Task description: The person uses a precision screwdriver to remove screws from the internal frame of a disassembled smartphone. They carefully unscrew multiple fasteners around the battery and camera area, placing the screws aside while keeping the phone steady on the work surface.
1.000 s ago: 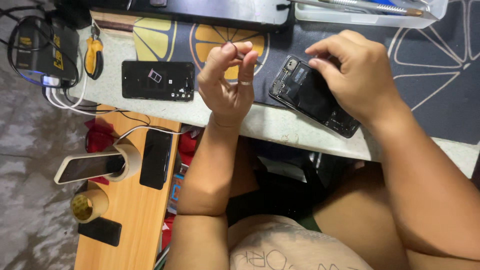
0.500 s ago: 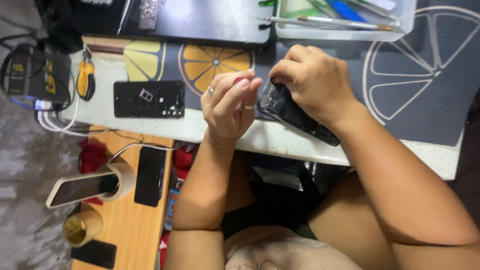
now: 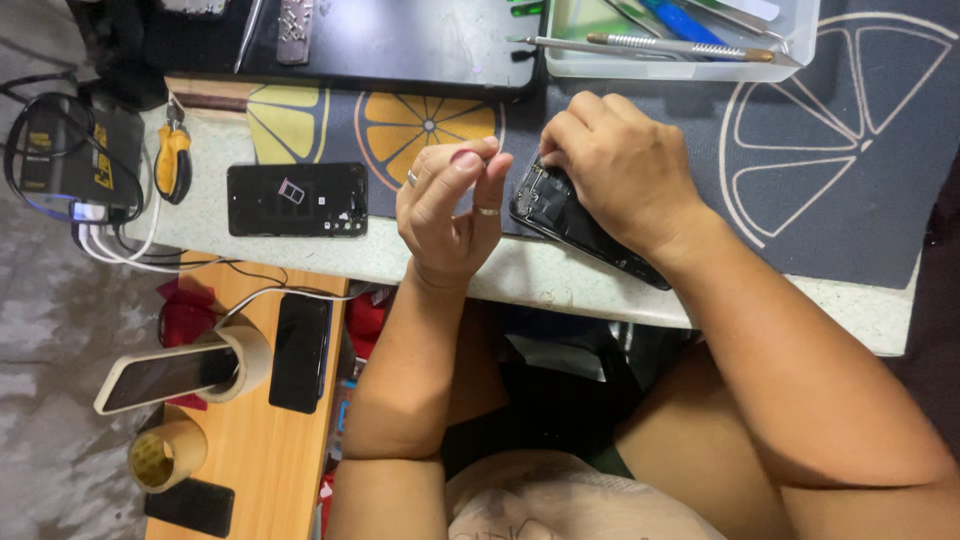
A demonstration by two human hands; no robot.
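Two hands over opened phone (image 3: 575,215) at desk edge, on dark mat (image 3: 850,150). Step judged: internal part work on phone's upper end. Right hand (image 3: 620,170) curled over that end, fingertips pressed down at about 10 o'clock of phone; whether anything is pinched there, cannot tell. Left hand (image 3: 450,205) raised at 9 o'clock of phone, forearm upright, thumb and forefinger nearly closed in pinch; held item too small to confirm. Next move likely calls for fine, steady placement. Back cover (image 3: 297,199) lies farther at 9 o'clock, tool tray (image 3: 800,45) at 1 o'clock

Bare mat (image 3: 850,150) right of the hands — tool tray (image 3: 680,40) blocks beyond.
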